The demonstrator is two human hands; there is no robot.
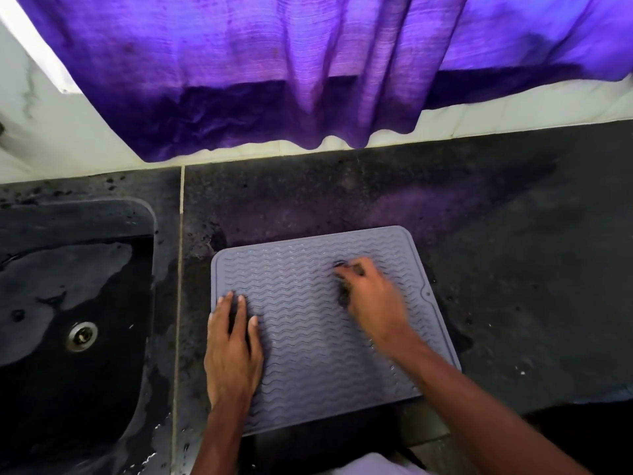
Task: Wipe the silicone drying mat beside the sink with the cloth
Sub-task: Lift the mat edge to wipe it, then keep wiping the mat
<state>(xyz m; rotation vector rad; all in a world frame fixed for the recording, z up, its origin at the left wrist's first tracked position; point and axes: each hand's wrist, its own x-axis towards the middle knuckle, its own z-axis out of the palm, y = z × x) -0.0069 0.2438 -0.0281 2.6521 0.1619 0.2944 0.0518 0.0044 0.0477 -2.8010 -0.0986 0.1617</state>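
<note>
1. Two hands are on the silicone drying mat (pixel 308 354), which lies flat on the dark stone counter (pixel 513 269), just right of the black sink (pixel 85 286).
2. The left hand (pixel 236 354) rests palm down on the mat's left edge, with its fingers straight and close together. Leaning on it through each stroke should stop the mat from sliding.
3. The right hand (pixel 371 299) is blurred, and its fingers are curled round a small dark cloth (pixel 344 293) on the mat's upper middle part.
4. Wavy ridges run across the mat. Wiping along them, side to side, likely clears the grooves better than crossing them.
5. Overlapping rows from the far edge toward the near one would cover the whole surface. The raised border and the small tab (pixel 426 294) on the right edge need wiping too.
6. The counter looks wet beside the sink, so the mat may slip there.
</note>
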